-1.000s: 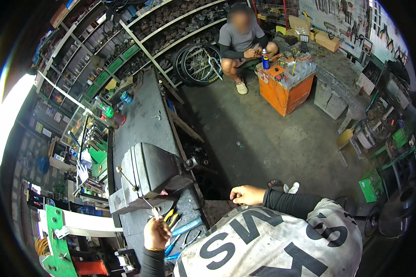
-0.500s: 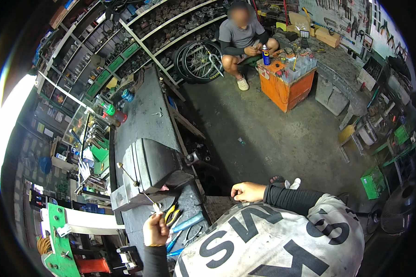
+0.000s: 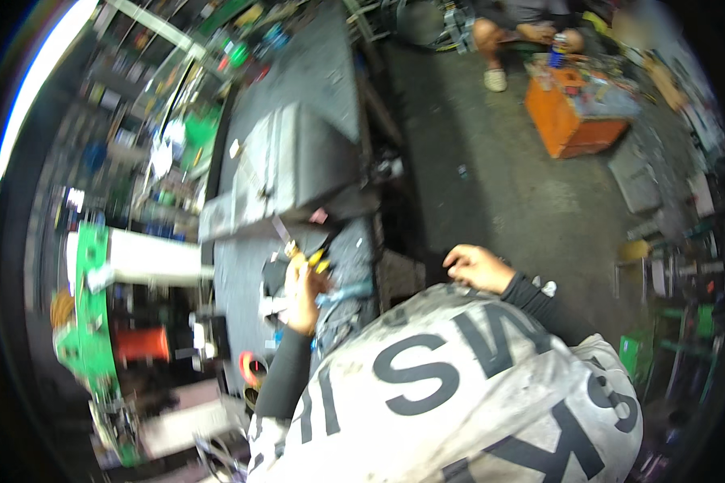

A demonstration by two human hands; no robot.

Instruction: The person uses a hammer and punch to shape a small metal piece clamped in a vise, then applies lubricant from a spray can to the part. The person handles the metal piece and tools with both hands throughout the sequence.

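Observation:
A big grey bench vise (image 3: 294, 165) stands on the dark workbench (image 3: 318, 60). Its thin handle bar (image 3: 281, 229) slants down toward me and ends in a knob. My left hand (image 3: 302, 296) is at that knob, fingers closed around the end of the bar, though motion blurs the grip. Beside this hand, on the bench, lie yellow-handled pliers (image 3: 320, 262) and a blue-handled tool (image 3: 346, 291). A small pink piece (image 3: 320, 216) shows at the vise. Away from the bench, my right hand (image 3: 482, 269) hangs in front of my body, fingers loosely apart, holding nothing.
A green-framed machine (image 3: 94, 298) with a white arm stands left of the bench. Red-handled scissors or a similar tool (image 3: 252, 368) lie near my left forearm. Across the floor, an orange box (image 3: 568, 121) carries small items, with a seated person (image 3: 532, 28) behind it.
The view has swung down and leftward, so the vise and bench appear higher and farther right. My left hand stays at the handle's end. My right hand's fingers have spread a little.

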